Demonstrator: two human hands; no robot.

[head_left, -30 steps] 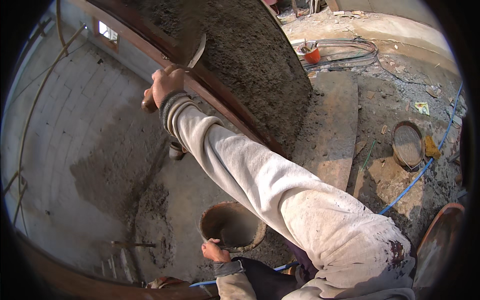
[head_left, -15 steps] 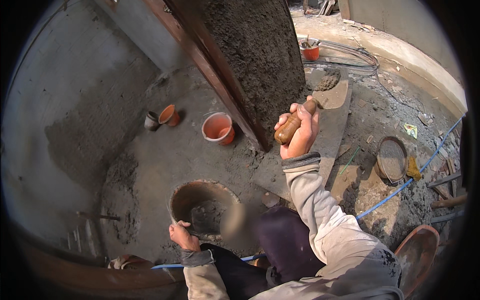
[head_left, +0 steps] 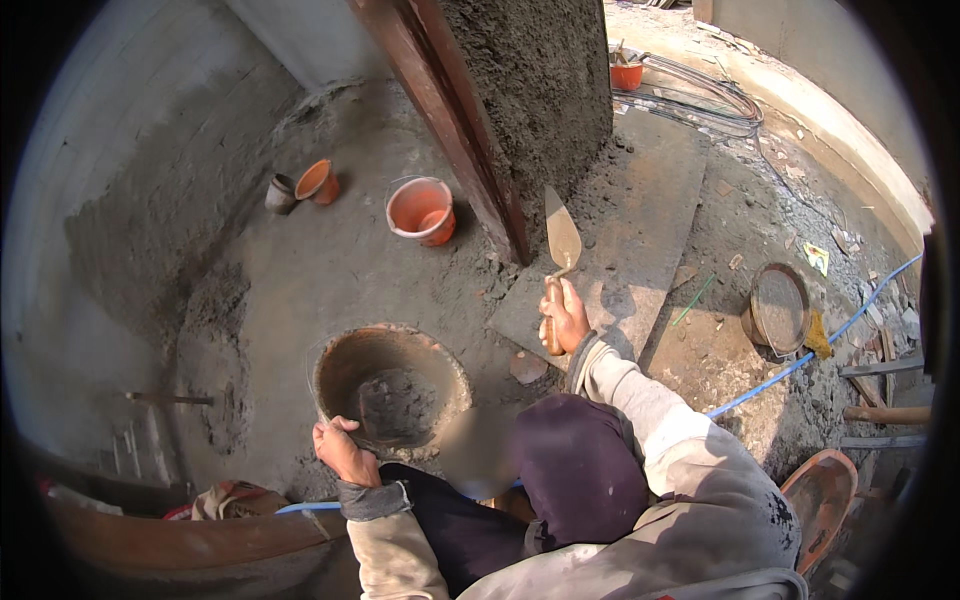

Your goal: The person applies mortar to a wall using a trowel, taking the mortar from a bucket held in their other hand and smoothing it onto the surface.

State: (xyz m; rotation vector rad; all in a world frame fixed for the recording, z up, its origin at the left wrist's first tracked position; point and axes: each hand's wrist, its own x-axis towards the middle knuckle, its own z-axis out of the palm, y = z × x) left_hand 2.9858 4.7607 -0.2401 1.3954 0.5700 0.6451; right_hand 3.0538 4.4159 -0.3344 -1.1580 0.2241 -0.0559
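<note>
My right hand (head_left: pixel 564 314) is shut on the wooden handle of a pointed trowel, whose bare metal blade (head_left: pixel 562 232) points forward over a flat board (head_left: pixel 650 200) on the ground. My left hand (head_left: pixel 343 450) grips the near-left rim of a wide, mortar-crusted bucket (head_left: pixel 448 390), with some grey residue (head_left: pixel 390 410) at its bottom. Beyond them stands a column of rough wet plaster (head_left: pixel 530 80) beside a reddish-brown wooden frame (head_left: pixel 445 120).
Two orange buckets (head_left: pixel 420 205) (head_left: pixel 318 178) and a grey container (head_left: pixel 282 195) sit on the concrete floor. At right are a metal bucket (head_left: pixel 775 310), blue hose (head_left: pixel 850 325), timber offcuts (head_left: pixel 875 415) and an orange-rimmed trough (head_left: pixel 820 500); coiled cables (head_left: pixel 720 100) lie farther back.
My right hand has swung down and right from beside the frame, then lower. The mortar lump on the blade half a second ago is gone. My left hand stays on the bucket rim.
</note>
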